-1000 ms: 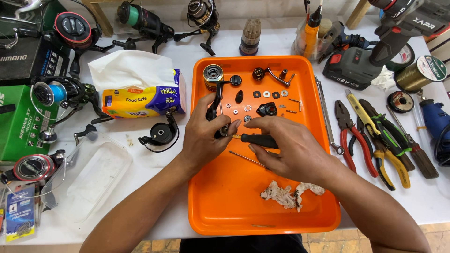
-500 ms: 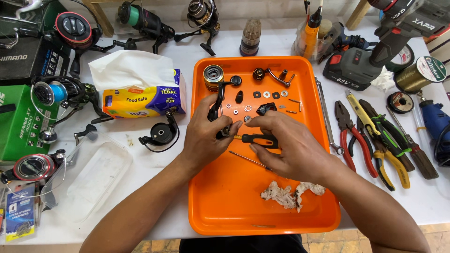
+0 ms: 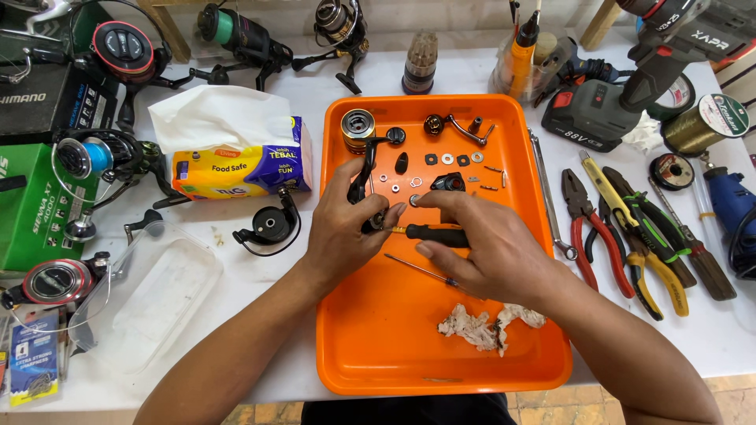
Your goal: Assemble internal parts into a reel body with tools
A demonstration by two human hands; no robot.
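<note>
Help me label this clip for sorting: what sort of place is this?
Probably a fishing-reel repair bench in a workshop. Several fishing reels sit around an orange tray of small loose reel parts, with pliers alongside, and the right hand holds a screwdriver.

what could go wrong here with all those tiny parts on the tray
1. The washers and screws lie loose on the orange tray just beyond both hands; a sleeve or wrist sweep could scatter them.
2. The right hand drives a black-handled screwdriver toward the reel part held by the left hand; a slip could jab the fingers.
3. The thin pick lies under the right hand and might get knocked or bent.
</note>
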